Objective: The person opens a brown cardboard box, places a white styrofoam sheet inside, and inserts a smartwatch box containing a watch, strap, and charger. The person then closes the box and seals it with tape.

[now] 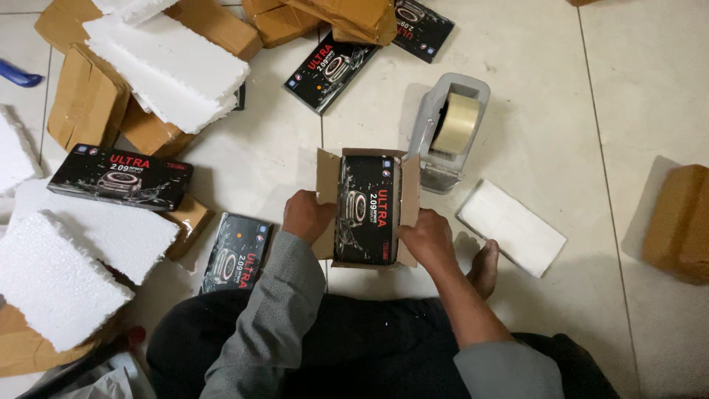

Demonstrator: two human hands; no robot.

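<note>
Floor (532, 96): large pale cream tiles, glossy, thin dark grout lines crossing; soft indoor light from above, faint shadows beside objects. No walls or windows in view. Clutter on floor: white foam sheets (166, 70) upper left and lower left, brown cardboard boxes (88, 96) among them, more at top centre, black product boxes (118, 177) scattered left and top, grey tape dispenser (450, 129) at centre, white foam block (511, 227) right of centre, brown parcel (679, 222) at right edge, blue object (18, 74) at far left edge

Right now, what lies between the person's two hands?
In the head view, an open cardboard carton holding a black product box sits between the left hand and right hand.
</note>
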